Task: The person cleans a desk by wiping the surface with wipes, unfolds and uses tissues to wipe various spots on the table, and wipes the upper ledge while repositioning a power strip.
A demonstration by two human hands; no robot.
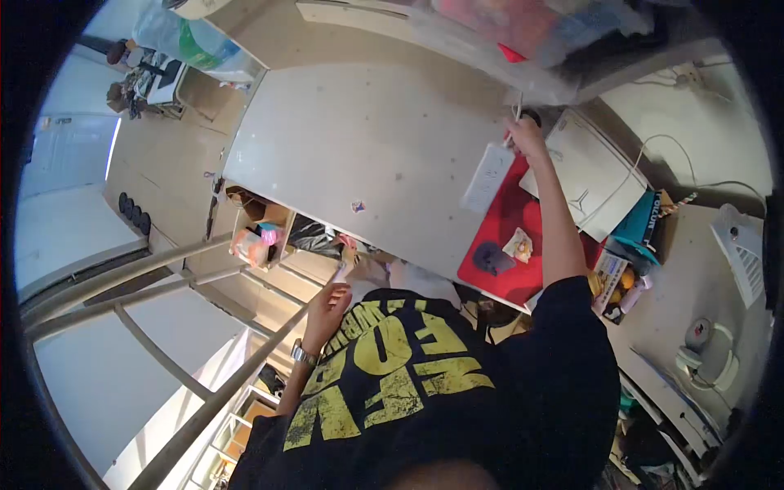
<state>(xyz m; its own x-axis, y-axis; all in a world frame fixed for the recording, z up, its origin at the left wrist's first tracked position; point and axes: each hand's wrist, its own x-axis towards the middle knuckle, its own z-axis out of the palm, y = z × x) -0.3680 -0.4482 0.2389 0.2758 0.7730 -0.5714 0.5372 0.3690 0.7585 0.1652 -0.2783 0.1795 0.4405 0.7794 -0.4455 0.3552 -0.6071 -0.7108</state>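
Observation:
My right hand [527, 137] reaches far forward, its fingers closed round the cable end of a white power strip [488, 178]. The strip lies at a slant across the edge of a red mat [531, 216] and the pale tabletop [351, 139]. A white cable rises from my fingers towards the back shelf. Low at my left side, my left hand [328, 304] hangs near a metal rail [269, 347], holding nothing, its fingers loosely bent and apart. A dark round patch [492, 259] and a small crumpled packet [518, 245] are on the mat.
A large white box-like case [584, 171] stands beside my right forearm, with loose cables behind it. Further right are a teal box [641, 229], a carton of small items [612, 286] and headphones [706, 355]. Plastic bags [498, 49] overhang the back. A small sticker [358, 207] marks the tabletop.

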